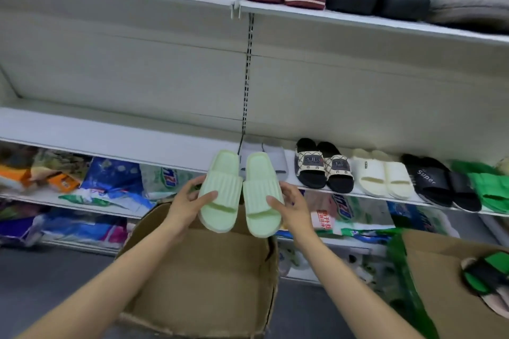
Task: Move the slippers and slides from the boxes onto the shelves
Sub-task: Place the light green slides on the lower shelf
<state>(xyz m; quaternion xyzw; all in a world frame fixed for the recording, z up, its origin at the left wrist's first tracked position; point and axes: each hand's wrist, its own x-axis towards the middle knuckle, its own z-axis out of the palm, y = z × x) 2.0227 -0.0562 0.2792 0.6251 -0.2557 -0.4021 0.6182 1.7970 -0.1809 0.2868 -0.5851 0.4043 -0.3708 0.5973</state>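
Note:
I hold a pair of pale green slides side by side above an open cardboard box (pixel 198 278). My left hand (pixel 187 203) grips the left green slide (pixel 220 190) at its outer edge, thumb on the strap. My right hand (pixel 292 205) grips the right green slide (pixel 260 195) the same way. Both slides hover just in front of the middle shelf (pixel 110 135), whose left stretch is bare. On that shelf, to the right, stand grey slides (pixel 272 158), patterned black slides (pixel 322 166), cream slides (pixel 382 176), black "Super" slides (pixel 438 183) and green slides (pixel 487 187).
The top shelf (pixel 358 20) carries white, maroon, black cat-face and grey fuzzy slippers. Bagged goods (pixel 110 181) fill the lower shelves. A second cardboard box (pixel 438 270) at the right holds a green-and-black slide (pixel 487 275) beside green plastic wrap.

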